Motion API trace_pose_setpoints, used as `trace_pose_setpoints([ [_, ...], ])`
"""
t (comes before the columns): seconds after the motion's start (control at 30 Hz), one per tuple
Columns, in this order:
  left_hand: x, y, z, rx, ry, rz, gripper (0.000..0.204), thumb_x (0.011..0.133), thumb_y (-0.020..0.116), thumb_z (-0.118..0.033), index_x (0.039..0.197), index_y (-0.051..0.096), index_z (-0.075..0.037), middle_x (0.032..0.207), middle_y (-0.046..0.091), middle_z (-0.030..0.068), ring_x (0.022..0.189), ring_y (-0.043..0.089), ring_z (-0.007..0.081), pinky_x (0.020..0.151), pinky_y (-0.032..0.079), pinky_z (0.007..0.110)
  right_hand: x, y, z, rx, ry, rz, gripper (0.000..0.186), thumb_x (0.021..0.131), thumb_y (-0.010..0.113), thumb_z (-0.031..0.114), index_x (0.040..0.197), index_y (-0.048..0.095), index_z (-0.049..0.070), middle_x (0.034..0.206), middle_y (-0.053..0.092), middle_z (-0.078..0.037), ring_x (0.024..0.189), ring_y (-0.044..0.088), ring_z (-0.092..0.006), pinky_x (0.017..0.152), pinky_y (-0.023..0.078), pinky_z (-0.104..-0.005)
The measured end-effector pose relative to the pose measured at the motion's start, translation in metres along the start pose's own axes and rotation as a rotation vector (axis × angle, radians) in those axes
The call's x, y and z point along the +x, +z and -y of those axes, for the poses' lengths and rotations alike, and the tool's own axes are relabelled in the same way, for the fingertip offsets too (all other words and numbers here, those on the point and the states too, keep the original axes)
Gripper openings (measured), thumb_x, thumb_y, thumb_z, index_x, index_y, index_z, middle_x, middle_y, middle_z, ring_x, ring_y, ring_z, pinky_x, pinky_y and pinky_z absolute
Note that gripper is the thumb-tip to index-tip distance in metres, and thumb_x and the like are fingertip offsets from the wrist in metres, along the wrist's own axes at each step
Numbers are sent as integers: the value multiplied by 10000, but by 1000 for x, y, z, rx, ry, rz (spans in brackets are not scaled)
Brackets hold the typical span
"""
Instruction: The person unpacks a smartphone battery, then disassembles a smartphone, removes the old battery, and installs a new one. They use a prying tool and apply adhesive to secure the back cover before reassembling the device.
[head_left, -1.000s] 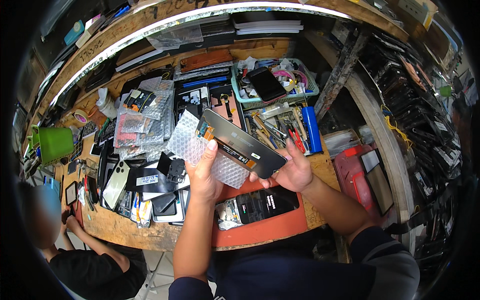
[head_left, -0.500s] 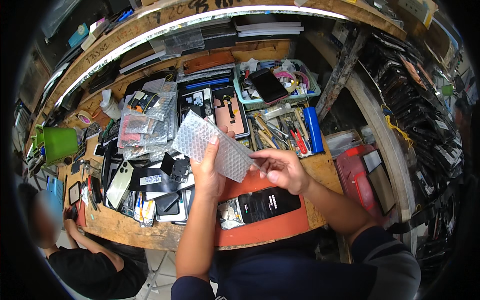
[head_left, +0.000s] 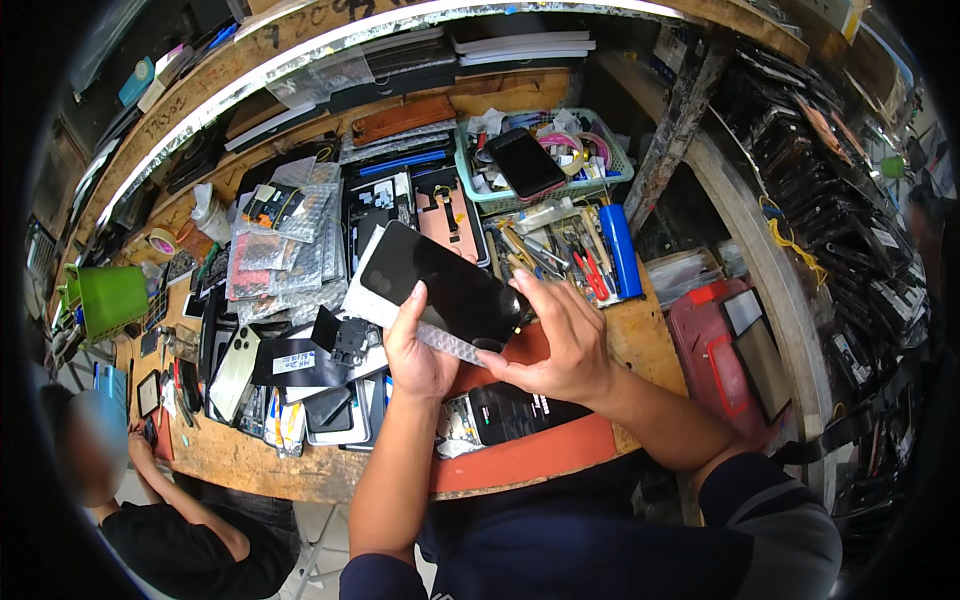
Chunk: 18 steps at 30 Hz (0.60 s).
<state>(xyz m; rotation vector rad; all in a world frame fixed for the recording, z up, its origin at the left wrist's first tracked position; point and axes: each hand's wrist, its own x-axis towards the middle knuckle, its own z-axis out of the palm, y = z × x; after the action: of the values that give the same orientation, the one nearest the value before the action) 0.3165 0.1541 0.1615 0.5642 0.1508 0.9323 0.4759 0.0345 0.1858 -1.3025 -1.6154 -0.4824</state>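
Note:
A glossy black phone panel [head_left: 440, 280] lies against a bubble-wrap sleeve [head_left: 372, 308]; whether it is a screen or a back cover I cannot tell. My left hand [head_left: 420, 350] is closed on the sleeve and panel, its thumb on the lower edge and its fingers hidden behind. At the panel's right end my right hand [head_left: 565, 345] grips it between thumb and fingers. Below, on a red-orange mat [head_left: 530, 465], rests a phone with a lit black screen [head_left: 515, 412]. Its inner parts [head_left: 459, 425] show at the left end, and my right hand covers part of it.
Bubble-wrapped parts [head_left: 290, 235] are stacked at left, near a pale green phone [head_left: 234, 370]. Behind are a basket [head_left: 545, 200] bearing a black phone [head_left: 525, 162], several hand tools [head_left: 555, 245] and a blue cylinder [head_left: 622, 250]. A red case [head_left: 715, 350] stands right; another person [head_left: 190, 540] sits left.
The black panel now shows in front of the bubble wrap, where only the wrap was seen before. My right hand has moved up and taken hold of the panel's right end.

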Motion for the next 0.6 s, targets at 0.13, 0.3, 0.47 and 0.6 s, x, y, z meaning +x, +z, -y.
trace_pose_setpoints([
  [0.13,0,1,-1,1,-5,-44,484,1146,504,-258,1504,561,62,1455,675,221,1380,638,338,1238,454,499,4,-4,4,-9,46,54,996,677,1000,287,1518,565,-22,1342,668,-211,1118,681,-356,950,566,-461],
  [0.3,-2,12,1,136,-38,-13,419,1148,522,-232,1447,612,48,1421,706,181,1317,688,305,1179,520,470,-2,-2,4,-43,66,188,951,694,987,266,1504,588,-31,1385,636,-218,1173,655,-390,1008,549,-482],
  [0.47,-10,29,4,337,-32,4,543,1060,721,-220,1520,536,2,1420,666,138,1304,665,255,1153,535,456,2,-4,10,76,180,213,786,763,889,152,1467,609,-57,1331,657,-237,1167,676,-419,1004,560,-495],
  [0.6,-6,28,-5,449,-72,1,571,1038,767,-261,1492,552,10,1342,692,126,1226,681,231,1054,563,421,-2,-4,-5,405,328,185,501,967,684,130,1412,612,-89,1179,697,-258,1040,694,-445,951,561,-484],
])
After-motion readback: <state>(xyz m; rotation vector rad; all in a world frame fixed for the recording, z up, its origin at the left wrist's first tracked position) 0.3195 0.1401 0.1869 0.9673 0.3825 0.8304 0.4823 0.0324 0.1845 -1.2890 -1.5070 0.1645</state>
